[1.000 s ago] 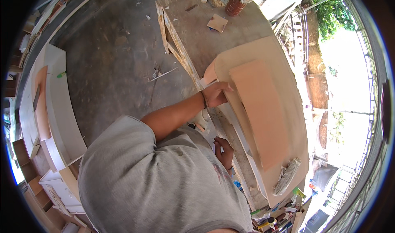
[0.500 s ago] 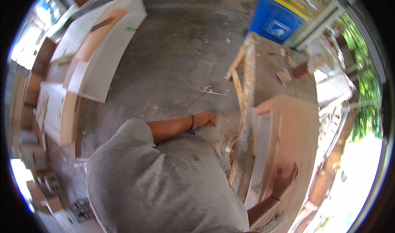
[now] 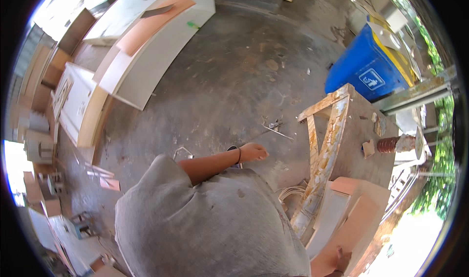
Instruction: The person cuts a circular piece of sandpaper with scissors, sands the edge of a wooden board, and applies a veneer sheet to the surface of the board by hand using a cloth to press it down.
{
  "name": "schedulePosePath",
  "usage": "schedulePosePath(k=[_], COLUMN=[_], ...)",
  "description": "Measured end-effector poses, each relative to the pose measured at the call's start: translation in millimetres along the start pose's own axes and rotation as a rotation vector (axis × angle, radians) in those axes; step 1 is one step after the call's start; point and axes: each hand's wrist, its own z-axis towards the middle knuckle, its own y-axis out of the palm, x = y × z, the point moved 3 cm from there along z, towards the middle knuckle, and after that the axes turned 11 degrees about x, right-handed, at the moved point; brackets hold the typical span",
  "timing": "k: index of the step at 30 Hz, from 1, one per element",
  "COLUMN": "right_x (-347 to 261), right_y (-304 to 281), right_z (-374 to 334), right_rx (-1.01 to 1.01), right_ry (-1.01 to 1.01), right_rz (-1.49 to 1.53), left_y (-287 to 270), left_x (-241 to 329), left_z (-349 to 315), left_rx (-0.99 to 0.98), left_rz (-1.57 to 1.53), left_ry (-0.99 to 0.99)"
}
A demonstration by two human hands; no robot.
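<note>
My left hand [image 3: 254, 152] is held in front of my grey shirt, over the floor, with its fingers loosely curled and nothing visible in them. A dark band is round its wrist. At the lower right, my right hand [image 3: 343, 260] rests on a pinkish panel [image 3: 359, 228], thumb and fingers apart. The panel is part of a box-like piece with a white inner face [image 3: 328, 216], lying on the near end of a worn wooden bench [image 3: 364, 130]. My right forearm is mostly cut off by the lower edge.
A reddish-brown coil [image 3: 388, 145] and scraps lie on the bench; a blue bin [image 3: 369, 64] stands beyond it. Coiled cable [image 3: 291, 193] sits by its paint-stained frame. On the left are white panels [image 3: 168, 54], with a blade-like tool [image 3: 157, 11] on a pink sheet. Debris [image 3: 274, 125] dots the floor.
The view has swung left, so the bench and bin appear farther right and lower. My right hand has slid toward the near end of the pinkish panel. My left hand keeps its curled pose.
</note>
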Motion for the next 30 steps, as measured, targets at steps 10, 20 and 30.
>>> schedulePosePath(k=[10, 20, 30], right_x=[-159, -455, -767], right_y=[-72, 48, 191], right_z=[-86, -32, 106], right_rx=[0.043, -0.118, -0.631], right_ry=[0.295, -0.307, -0.213], right_rz=[0.803, 1.045, 1.565], left_y=[-114, -48, -170], left_x=[39, 138, 262], left_z=[31, 77, 184], left_rx=[0.013, -0.776, -0.360], left_rz=[-0.062, 0.301, 0.093], left_ry=[-0.243, 0.273, 0.425])
